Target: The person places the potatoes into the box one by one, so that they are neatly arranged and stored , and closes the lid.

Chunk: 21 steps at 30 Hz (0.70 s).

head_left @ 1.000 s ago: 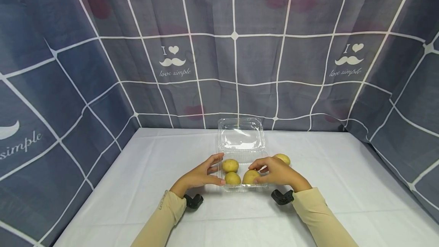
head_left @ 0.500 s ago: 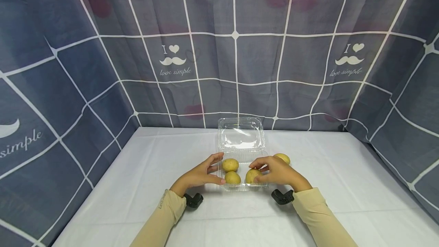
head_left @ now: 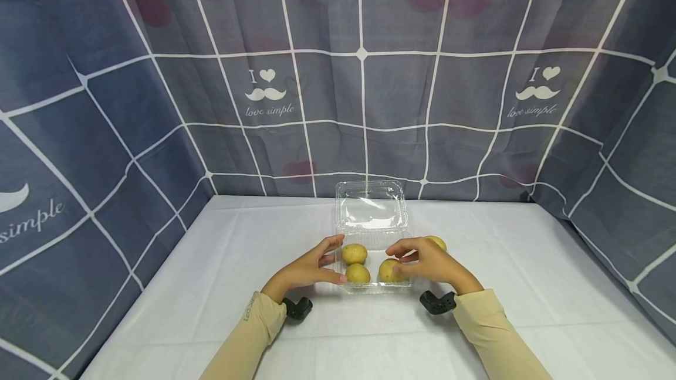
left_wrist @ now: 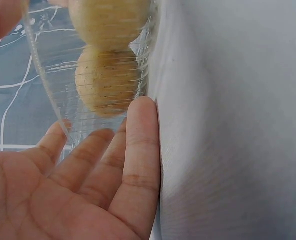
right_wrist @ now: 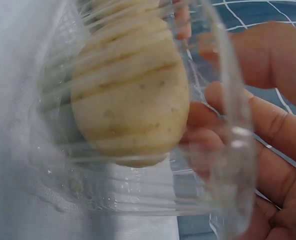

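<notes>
A clear plastic clamshell box (head_left: 374,289) stands on the table with its lid (head_left: 372,207) raised at the back. Two potatoes lie along its left side, a rear potato (head_left: 354,254) and a front potato (head_left: 358,274). My left hand (head_left: 308,268) rests against the left wall, fingers extended outside it; the left wrist view shows this hand (left_wrist: 88,185) beside the ribbed plastic. A third potato (head_left: 388,270) sits at the front right of the box. Around it my right hand (head_left: 430,264) is spread, its fingertips inside the rim; in the right wrist view they lie beside the potato (right_wrist: 133,95).
Another potato (head_left: 436,243) lies on the white tablecloth (head_left: 528,263) right of the box, partly behind my right hand. A grey curtain (head_left: 327,92) with white lines hangs behind the table and along both sides.
The potato at the front right has shifted a little to the right in the box. My right hand has then loosened and drawn slightly right. The left hand stays put.
</notes>
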Available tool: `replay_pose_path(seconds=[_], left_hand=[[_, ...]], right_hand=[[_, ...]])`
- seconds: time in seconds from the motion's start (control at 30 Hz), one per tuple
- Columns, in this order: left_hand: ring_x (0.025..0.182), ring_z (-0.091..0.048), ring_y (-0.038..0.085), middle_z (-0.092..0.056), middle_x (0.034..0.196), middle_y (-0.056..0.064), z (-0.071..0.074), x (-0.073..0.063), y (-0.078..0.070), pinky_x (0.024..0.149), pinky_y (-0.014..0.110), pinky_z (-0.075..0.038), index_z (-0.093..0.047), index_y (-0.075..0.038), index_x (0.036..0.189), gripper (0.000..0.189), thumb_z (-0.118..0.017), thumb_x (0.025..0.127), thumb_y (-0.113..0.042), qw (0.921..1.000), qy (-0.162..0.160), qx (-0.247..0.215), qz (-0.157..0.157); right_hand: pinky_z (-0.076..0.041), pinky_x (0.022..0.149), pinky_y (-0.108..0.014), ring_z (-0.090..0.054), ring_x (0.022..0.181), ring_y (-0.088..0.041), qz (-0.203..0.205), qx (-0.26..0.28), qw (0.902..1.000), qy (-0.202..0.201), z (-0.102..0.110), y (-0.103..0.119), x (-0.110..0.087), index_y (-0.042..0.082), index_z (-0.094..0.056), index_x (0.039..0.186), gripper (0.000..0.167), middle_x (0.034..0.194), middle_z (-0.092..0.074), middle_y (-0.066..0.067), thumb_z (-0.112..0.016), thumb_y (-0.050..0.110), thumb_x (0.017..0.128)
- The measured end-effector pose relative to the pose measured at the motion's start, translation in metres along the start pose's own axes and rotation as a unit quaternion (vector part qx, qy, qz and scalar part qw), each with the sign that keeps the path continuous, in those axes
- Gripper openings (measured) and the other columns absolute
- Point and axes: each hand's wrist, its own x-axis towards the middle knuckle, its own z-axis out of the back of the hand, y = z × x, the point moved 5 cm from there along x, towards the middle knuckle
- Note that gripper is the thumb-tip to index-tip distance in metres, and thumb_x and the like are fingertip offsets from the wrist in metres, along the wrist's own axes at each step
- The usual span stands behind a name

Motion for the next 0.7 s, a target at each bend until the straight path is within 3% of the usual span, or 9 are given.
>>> replay_pose_path(seconds=[0.1, 0.43, 0.7], left_hand=[[0.159, -0.027, 0.050, -0.018, 0.179, 0.017, 0.000, 0.000, 0.000, 0.125, 0.062, -0.034, -0.018, -0.007, 0.172, 0.103, -0.084, 0.094, -0.019, 1.0000, 0.001, 0.004, 0.000], [0.160, -0.026, 0.050, -0.017, 0.179, 0.018, 0.000, 0.001, 0.001, 0.125, 0.060, -0.035, -0.018, -0.007, 0.172, 0.103, -0.084, 0.094, -0.020, 1.0000, 0.001, 0.005, 0.000], [0.159, -0.026, 0.052, -0.017, 0.179, 0.019, -0.001, 0.003, 0.003, 0.123, 0.062, -0.037, -0.018, -0.005, 0.172, 0.102, -0.083, 0.094, -0.019, 1.0000, 0.003, 0.005, -0.002]], right_hand=[[-0.062, 0.097, -0.034, -0.071, 0.110, -0.039, 0.003, 0.018, 0.9998, -0.004, 0.002, -0.003, -0.001, -0.011, -0.074, 0.122, 0.032, 0.121, -0.076, -0.023, -0.080, 0.004, 0.094], [-0.058, 0.098, -0.024, -0.071, 0.117, -0.025, -0.027, 0.133, 0.9905, -0.019, 0.012, -0.015, -0.008, -0.011, -0.069, 0.131, 0.036, 0.134, -0.066, -0.034, -0.074, 0.005, 0.099], [-0.057, 0.096, -0.025, -0.070, 0.113, -0.013, -0.051, 0.165, 0.9835, -0.053, 0.019, -0.017, -0.013, -0.008, -0.069, 0.134, 0.036, 0.136, -0.064, -0.036, -0.073, 0.007, 0.101]])
